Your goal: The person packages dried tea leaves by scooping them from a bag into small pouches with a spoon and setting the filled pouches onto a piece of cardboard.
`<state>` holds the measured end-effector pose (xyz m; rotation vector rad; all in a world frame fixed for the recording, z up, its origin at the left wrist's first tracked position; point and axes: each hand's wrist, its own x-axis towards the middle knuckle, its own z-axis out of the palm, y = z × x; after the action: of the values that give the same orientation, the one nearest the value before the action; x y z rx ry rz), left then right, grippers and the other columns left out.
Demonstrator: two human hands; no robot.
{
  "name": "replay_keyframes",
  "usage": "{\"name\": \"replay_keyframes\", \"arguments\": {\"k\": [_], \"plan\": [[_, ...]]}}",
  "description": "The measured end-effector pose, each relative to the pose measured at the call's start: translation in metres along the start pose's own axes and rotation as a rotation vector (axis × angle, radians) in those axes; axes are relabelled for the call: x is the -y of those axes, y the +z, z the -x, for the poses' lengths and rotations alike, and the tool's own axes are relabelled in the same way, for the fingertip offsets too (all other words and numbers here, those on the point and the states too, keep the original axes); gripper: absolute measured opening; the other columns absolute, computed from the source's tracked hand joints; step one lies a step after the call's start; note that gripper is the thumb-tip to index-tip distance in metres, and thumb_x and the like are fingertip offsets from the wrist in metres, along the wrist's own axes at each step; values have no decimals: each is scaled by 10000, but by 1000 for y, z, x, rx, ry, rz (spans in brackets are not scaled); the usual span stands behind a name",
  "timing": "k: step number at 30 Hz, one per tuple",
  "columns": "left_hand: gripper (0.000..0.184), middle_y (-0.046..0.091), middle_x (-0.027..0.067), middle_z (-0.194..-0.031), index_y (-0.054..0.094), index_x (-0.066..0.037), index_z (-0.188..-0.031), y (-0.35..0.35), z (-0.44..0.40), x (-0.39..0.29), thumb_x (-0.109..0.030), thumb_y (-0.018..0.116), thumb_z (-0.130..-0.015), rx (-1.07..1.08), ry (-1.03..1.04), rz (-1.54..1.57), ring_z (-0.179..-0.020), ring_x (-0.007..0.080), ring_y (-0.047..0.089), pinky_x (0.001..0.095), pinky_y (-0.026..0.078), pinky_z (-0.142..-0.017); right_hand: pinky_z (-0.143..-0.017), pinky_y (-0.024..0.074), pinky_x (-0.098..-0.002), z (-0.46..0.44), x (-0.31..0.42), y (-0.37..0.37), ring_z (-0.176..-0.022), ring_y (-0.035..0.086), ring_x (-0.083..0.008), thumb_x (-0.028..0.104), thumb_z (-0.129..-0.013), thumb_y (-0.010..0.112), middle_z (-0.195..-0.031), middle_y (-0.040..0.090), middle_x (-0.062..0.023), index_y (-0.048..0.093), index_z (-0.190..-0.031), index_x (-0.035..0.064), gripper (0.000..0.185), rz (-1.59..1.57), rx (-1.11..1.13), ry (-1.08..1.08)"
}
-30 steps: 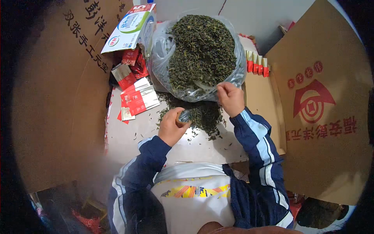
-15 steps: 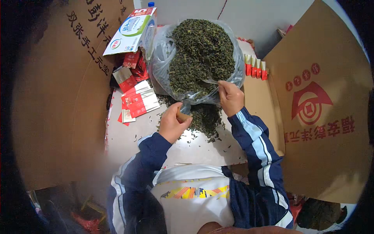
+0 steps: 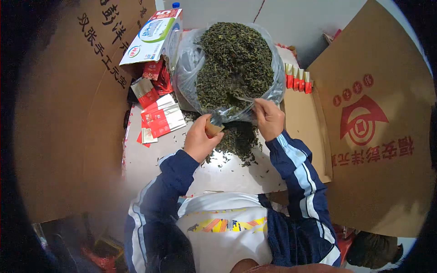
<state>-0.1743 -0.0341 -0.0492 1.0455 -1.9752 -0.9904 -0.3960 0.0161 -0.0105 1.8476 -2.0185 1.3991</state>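
A clear plastic bag stands open on the table, heaped with dark dried tea leaves. In front of it my left hand is closed round a small tan packet, whose mouth tilts toward the bag. My right hand pinches a thin, pale spoon-like tool at the bag's near right rim. Its far end lies among the leaves, so its full shape is hidden. Loose leaves are piled on the table below both hands.
Red-and-white packets lie at the left, beside a white printed carton. Several filled red packets stand in a row at the right. Large cardboard panels rise on both sides of the white table.
My right hand has shifted slightly down with the spoon-like tool, still at the bag's rim. My left hand has moved slightly up and left, still holding the packet.
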Motion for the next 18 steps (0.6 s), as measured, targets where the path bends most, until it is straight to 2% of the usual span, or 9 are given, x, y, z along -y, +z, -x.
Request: {"name": "replay_keyframes", "arguments": {"k": [2, 5, 10, 16, 18], "plan": [[682, 592, 179, -1010, 456, 37, -1233, 0, -3, -2, -239, 783, -702, 16, -2, 20, -861, 260, 604, 328, 489, -766, -661, 505, -244, 2, 2, -7, -743, 647, -141, 2, -878, 589, -818, 639, -93, 638, -998, 1, 130, -80, 32, 50], [611, 596, 181, -1035, 495, 3, -1195, -8, -7, -15, -182, 769, -682, 36, -20, -6, -927, 309, 602, 362, 484, -815, -671, 505, -235, 4, 9, -16, -754, 644, -135, -9, -884, 577, -837, 637, -86, 632, -1002, -13, 131, -134, 66, 70], [616, 598, 180, -1023, 492, 6, -1194, -13, -11, -13, -180, 770, -677, 77, -51, 0, -925, 310, 601, 363, 483, -812, -685, 506, -237, 10, 21, -32, -766, 643, -137, -20, -886, 569, -860, 639, -83, 627, -1003, -27, 131, -223, 136, 55], [600, 600, 176, -1012, 501, -17, -1179, -14, -14, -1, -181, 770, -668, 103, 36, -26, -913, 323, 600, 379, 484, -793, -698, 507, -247, 9, 29, -50, -771, 641, -142, -35, -885, 555, -863, 641, -83, 622, -1001, -28, 134, -279, 267, -12], [593, 601, 175, -1009, 504, -22, -1174, -13, -15, 3, -179, 768, -666, 113, 47, -39, -911, 326, 600, 384, 484, -787, -669, 506, -275, 5, 28, -52, -748, 643, -182, -74, -819, 554, -853, 641, -112, 624, -989, -12, 194, -312, 334, -45]]}}
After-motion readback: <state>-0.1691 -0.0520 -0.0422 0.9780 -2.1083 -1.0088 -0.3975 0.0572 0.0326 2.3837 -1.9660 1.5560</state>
